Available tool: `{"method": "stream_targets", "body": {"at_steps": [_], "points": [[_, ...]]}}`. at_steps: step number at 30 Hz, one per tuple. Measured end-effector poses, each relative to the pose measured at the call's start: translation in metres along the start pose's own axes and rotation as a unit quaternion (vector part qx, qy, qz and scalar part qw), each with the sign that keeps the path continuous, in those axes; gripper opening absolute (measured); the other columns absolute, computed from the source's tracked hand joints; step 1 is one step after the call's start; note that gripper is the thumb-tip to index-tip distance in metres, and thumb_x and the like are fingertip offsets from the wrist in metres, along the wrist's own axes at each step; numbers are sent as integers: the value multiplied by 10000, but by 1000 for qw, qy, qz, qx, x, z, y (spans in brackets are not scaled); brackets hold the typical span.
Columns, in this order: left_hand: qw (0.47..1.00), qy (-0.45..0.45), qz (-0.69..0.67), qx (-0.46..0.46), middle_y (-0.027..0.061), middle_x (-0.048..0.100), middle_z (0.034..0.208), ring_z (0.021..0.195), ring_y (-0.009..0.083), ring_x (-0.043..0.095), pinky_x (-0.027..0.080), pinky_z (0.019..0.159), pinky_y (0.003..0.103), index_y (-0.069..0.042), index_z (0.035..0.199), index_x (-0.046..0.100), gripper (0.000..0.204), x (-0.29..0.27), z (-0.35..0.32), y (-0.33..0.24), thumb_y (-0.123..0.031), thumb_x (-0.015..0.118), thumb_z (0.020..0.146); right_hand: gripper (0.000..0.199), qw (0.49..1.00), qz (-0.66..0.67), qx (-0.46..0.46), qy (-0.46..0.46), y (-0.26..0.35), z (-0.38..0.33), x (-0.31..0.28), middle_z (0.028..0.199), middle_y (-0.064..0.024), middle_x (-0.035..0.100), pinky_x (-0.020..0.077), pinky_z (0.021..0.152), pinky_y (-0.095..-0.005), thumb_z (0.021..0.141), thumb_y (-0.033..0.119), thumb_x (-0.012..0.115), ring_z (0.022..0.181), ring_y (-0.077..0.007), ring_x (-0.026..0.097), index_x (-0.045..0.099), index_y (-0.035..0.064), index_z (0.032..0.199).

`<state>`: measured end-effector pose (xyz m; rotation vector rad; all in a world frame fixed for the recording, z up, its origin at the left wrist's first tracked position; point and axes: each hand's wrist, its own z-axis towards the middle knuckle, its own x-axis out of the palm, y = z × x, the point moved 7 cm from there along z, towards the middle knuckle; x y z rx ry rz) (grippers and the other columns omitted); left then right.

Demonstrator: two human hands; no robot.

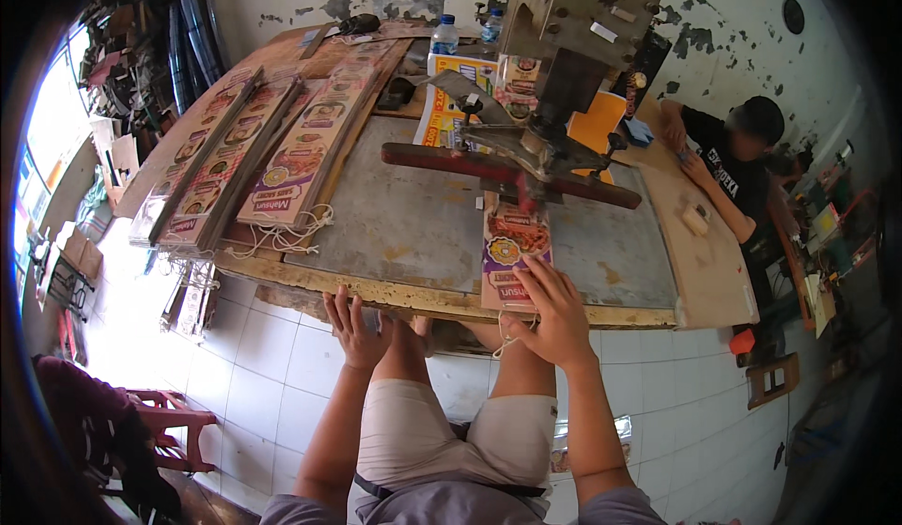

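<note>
A long printed strip (515, 253), pink and purple with food pictures, lies on the grey metal plate (395, 224) of the worktable, its far end hidden beneath a press. My right hand (554, 316) rests on its near end, fingers stretched out over the right side and thumb by a white string loop (508, 341). At the table's front edge, further left, my left hand (358, 333) has its fingers apart; whether it touches the edge I cannot tell. Above the strip stands the heavy metal press (583, 37) with a red crossbar (451, 160).
Stacks of similar strips (296, 163) with strings lie at the left of the table. Water bottles (443, 36) and yellow printed sheets (442, 102) are behind the plate. A co-worker (733, 154) sits at the right. A red stool (174, 422) stands on the floor at left.
</note>
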<state>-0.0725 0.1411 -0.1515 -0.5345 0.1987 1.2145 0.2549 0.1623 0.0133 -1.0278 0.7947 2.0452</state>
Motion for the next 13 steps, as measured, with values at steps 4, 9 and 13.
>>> {"method": "stream_targets", "body": {"at_steps": [4, 9, 13], "points": [[1000, -9, -3, 0, 305, 429, 1621, 1525, 654, 300, 328, 1216, 743, -35, 1502, 456, 723, -2, 2, -1, -183, 775, 871, 807, 1000, -8, 3, 4, 0, 0, 3, 1623, -158, 535, 379, 1248, -519, 934, 578, 760, 1519, -343, 487, 603, 39, 1515], [1000, -8, -8, 7, 284, 441, 1632, 1537, 629, 307, 336, 1217, 728, -37, 1505, 477, 693, -5, 3, 0, -201, 768, 897, 848, 1000, 1, 5, 1, 0, 1, 1, 1601, -174, 556, 386, 1239, -510, 925, 592, 771, 1516, -350, 490, 592, 10, 1514], [1000, -4, -20, -3, 272, 433, 1649, 1544, 613, 313, 321, 1225, 725, -60, 1525, 474, 691, -6, 5, -1, -211, 760, 914, 831, 999, 41, 6, 7, -1, 1, 1, 1619, -167, 544, 375, 1250, -521, 937, 563, 769, 1512, -383, 489, 576, 27, 1542]]}}
